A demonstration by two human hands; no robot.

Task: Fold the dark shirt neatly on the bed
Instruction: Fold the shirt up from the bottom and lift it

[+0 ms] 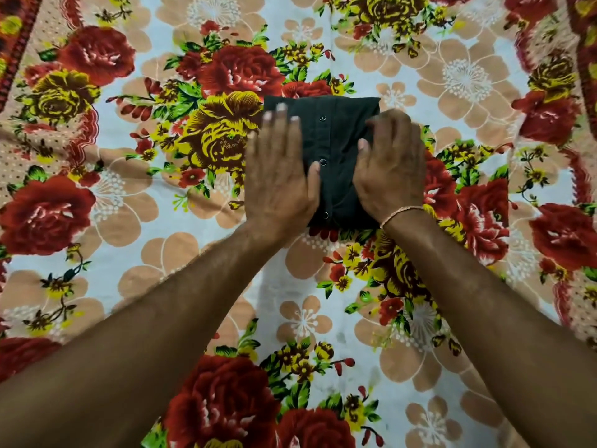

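The dark shirt (336,140) lies folded into a compact rectangle in the middle of the bed, its button placket with three dark buttons running down the centre. My left hand (279,169) lies flat on the shirt's left half, fingers straight and pointing away from me. My right hand (392,163) rests on the right half, palm down, its fingertips blurred near the top right corner. A thin bracelet circles my right wrist. Both hands hide the sides of the fold.
The bed is covered by a floral sheet (161,286) with red and yellow roses and tan flowers on white. A red patterned border (19,43) runs along the far left and right edges. The sheet spreads flat all round the shirt.
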